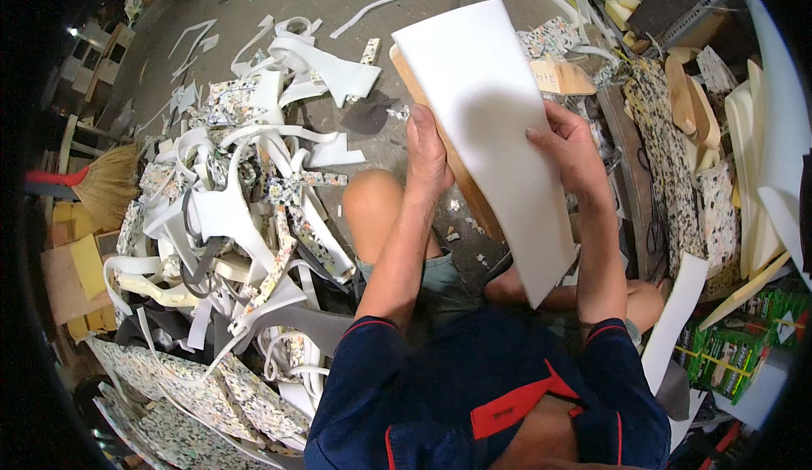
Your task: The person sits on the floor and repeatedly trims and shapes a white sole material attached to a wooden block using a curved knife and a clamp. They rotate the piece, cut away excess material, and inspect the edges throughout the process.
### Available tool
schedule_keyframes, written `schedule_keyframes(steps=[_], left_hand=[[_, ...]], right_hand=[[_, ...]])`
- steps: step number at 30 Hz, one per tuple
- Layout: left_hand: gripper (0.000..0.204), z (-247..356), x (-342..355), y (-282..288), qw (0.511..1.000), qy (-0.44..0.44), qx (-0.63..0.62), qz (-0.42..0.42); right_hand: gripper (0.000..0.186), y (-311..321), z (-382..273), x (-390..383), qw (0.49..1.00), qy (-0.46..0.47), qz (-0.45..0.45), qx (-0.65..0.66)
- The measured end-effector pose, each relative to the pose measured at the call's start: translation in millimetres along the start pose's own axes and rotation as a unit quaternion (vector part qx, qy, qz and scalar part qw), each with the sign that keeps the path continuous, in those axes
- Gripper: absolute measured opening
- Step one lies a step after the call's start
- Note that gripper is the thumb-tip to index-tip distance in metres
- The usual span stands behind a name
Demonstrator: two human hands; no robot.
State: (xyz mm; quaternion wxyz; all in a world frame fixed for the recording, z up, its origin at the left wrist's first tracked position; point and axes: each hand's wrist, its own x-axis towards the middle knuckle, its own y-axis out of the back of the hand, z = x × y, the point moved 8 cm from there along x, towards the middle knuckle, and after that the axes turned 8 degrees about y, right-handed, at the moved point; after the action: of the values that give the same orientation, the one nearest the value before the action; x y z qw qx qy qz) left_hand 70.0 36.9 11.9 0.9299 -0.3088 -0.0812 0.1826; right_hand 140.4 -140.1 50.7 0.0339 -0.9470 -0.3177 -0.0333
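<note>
A white foam sheet [469, 60] is up in front of me, its far end wide and its near end tapering to a point. Beneath it, along the left edge, shows a brown wooden board [479, 206]. My left hand [427, 150] is closed on the left edge of the board, thumb upward and fingers hidden behind. On the opposite side my right hand [572, 147] pinches the sheet's right edge, thumb on the white face. A round dark shadow lies on the foam.
A heap of white and speckled foam offcuts [228, 208] covers the floor to my left, with a straw broom [108, 184] beyond it. Speckled foam slabs [664, 157], shaped wooden pieces [679, 93] and green packages [736, 343] lie at my right.
</note>
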Motion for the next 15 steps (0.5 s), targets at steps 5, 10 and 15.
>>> schedule_keyframes(steps=[5, 10, 15], left_hand=[[0.097, 0.3, -2.8, -4.8, 0.999, -0.005, -0.021, 0.032], [0.1, -2.8, 3.4, 2.1, 1.0, 0.008, 0.007, 0.015], [0.107, -4.1, 3.5, 0.6, 1.0, 0.014, 0.003, 0.022]], right_hand=[[0.041, -0.8, -3.1, -0.3, 1.0, 0.005, -0.002, -0.028], [0.037, -3.5, -3.7, 3.2, 0.999, 0.006, -0.015, -0.047], [0.033, -4.6, 2.5, 3.6, 1.0, 0.01, -0.029, -0.006]])
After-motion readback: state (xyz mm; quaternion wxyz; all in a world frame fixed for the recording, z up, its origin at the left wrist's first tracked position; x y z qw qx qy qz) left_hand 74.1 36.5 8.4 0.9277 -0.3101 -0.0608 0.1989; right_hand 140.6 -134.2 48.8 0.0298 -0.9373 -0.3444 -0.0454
